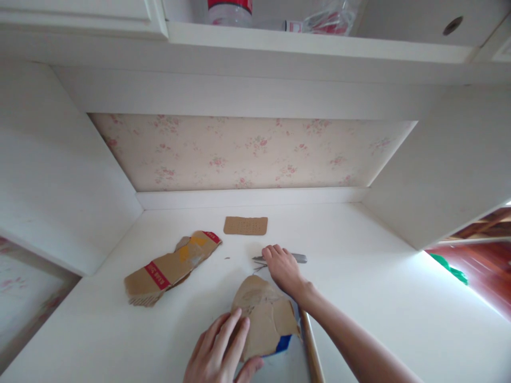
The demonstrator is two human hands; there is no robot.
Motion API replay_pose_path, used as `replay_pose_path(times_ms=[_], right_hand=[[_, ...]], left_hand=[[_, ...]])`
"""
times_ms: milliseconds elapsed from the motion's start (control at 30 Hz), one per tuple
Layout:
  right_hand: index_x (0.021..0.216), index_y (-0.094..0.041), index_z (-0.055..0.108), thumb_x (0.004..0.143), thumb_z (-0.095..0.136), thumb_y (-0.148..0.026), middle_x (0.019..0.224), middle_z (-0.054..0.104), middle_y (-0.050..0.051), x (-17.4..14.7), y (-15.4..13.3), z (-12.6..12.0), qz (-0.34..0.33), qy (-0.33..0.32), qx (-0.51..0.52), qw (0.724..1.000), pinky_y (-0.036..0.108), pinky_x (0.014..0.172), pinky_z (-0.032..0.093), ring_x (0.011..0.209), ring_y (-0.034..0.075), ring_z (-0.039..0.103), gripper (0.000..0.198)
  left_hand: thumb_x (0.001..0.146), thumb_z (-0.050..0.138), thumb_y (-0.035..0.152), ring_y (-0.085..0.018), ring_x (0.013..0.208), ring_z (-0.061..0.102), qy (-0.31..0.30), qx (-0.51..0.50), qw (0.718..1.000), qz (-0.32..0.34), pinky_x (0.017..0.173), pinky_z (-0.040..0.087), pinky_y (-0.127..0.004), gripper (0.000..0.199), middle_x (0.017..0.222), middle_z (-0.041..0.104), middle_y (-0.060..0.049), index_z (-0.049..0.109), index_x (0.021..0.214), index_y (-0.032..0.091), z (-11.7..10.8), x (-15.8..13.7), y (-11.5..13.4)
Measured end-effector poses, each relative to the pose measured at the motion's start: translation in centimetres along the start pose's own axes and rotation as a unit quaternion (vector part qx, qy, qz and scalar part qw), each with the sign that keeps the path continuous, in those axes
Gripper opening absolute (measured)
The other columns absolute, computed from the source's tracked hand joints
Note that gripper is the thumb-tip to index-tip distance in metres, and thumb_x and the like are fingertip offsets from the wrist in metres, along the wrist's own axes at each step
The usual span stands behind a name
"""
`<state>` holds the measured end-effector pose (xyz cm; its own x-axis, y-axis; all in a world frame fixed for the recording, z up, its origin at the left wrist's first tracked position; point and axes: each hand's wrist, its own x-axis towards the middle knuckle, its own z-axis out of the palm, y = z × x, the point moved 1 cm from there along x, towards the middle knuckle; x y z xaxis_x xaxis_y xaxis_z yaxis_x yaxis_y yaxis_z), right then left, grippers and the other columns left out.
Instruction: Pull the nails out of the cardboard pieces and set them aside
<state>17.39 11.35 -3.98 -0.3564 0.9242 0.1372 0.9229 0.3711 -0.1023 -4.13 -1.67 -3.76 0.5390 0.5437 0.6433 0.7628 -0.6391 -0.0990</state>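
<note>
My left hand (223,348) rests on a rounded, torn piece of cardboard (263,314) with a blue patch at its lower edge. Its fingers lie over the left side and the thumb sits at the bottom edge. Beyond the cardboard, my right hand (281,266) is closed over a slim grey tool (299,258) that looks like a utility knife. The tool's pointed end sticks out to the left, and my fingers cover its middle. Thin dark metal tips (259,265) show beside those fingers; what they belong to is hidden.
A wooden stick (311,346) lies under my right forearm. A torn cardboard strip (171,268) with red tape is at left, and a small cardboard rectangle (245,225) lies at the back. White side panels and an overhead shelf (319,50) enclose the white tabletop (359,298).
</note>
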Motion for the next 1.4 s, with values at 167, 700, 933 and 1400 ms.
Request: replay_pose_path(times_ms=[167, 700, 933, 1400], right_hand=[[0.107, -0.02, 0.054, 0.101, 0.032, -0.024, 0.089, 0.073, 0.007, -1.8, 1.0, -1.7, 0.094, 0.046, 0.159, 0.982, 0.033, 0.063, 0.046, 0.073, 0.023, 0.066, 0.023], [0.096, -0.028, 0.068, 0.087, 0.063, -0.043, 0.086, 0.068, 0.0, -14.1, -1.2, -3.6, 0.235, 0.087, 0.588, 0.769, 0.025, 0.067, 0.05, 0.078, 0.016, 0.062, 0.018], [0.097, -0.031, 0.074, 0.09, 0.059, -0.034, 0.079, 0.069, 0.002, -15.1, -2.4, -4.0, 0.187, 0.189, 0.526, 0.808, 0.025, 0.059, 0.054, 0.066, 0.016, 0.064, 0.017], [0.085, -0.025, 0.064, 0.096, 0.051, -0.025, 0.074, 0.068, 0.001, -12.4, -4.3, -3.8, 0.056, 0.148, 0.329, 0.931, 0.026, 0.063, 0.052, 0.068, 0.015, 0.063, 0.018]], left_hand=[[0.096, 0.052, 0.047, -0.022, 0.092, 0.071, 0.003, -0.017, 1.0, -0.011, 0.076, 0.059, -0.03, 0.039, 0.109, 0.075, -0.009, 0.072, 0.109, 0.017, -0.1, -0.2, -0.1], [0.094, 0.058, 0.039, -0.022, 0.103, 0.068, 0.006, -0.093, 0.995, -0.044, 0.085, 0.06, -0.028, 0.033, 0.118, 0.069, -0.012, 0.069, 0.115, 0.017, -0.3, -0.3, 0.3], [0.086, 0.07, 0.036, -0.024, 0.105, 0.068, -0.007, -0.088, 0.995, -0.036, 0.086, 0.06, -0.03, 0.036, 0.121, 0.069, -0.01, 0.068, 0.119, 0.022, 0.1, -1.4, 0.5], [0.086, 0.069, 0.036, -0.024, 0.107, 0.068, -0.025, -0.049, 0.998, -0.02, 0.084, 0.06, -0.03, 0.037, 0.123, 0.069, -0.009, 0.068, 0.12, 0.023, 0.1, -1.4, 0.5]])
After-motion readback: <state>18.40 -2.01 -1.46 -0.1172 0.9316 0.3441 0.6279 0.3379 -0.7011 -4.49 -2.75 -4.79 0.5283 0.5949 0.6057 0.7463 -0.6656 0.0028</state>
